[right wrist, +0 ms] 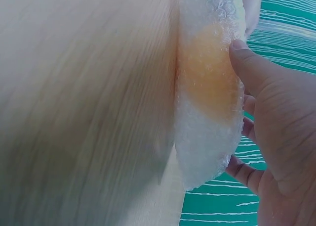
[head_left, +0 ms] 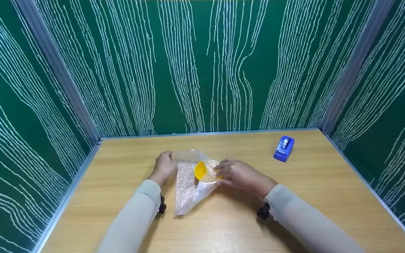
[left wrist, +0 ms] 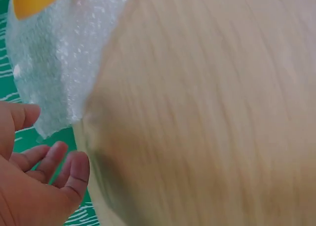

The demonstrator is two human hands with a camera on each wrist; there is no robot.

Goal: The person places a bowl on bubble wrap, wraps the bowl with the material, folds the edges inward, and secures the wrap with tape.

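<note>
A sheet of bubble wrap (head_left: 185,186) lies on the table, its right part folded over a yellow cup (head_left: 200,171). The cup lies on its side with its round mouth to the left. My right hand (head_left: 239,174) grips the folded wrap at its right edge; in the right wrist view the thumb lies on the near face of the bubble wrap (right wrist: 205,142) and the fingers reach behind. My left hand (head_left: 165,166) is beside the wrap's far left corner. In the left wrist view its fingers (left wrist: 78,169) are loosely bent, with the thumb close by the wrap's edge.
A blue tape dispenser (head_left: 284,149) stands at the back right of the wooden table (head_left: 118,211). Green panels (head_left: 178,70) with white wavy lines rise along the back and both sides, joined by grey corner posts (head_left: 58,66).
</note>
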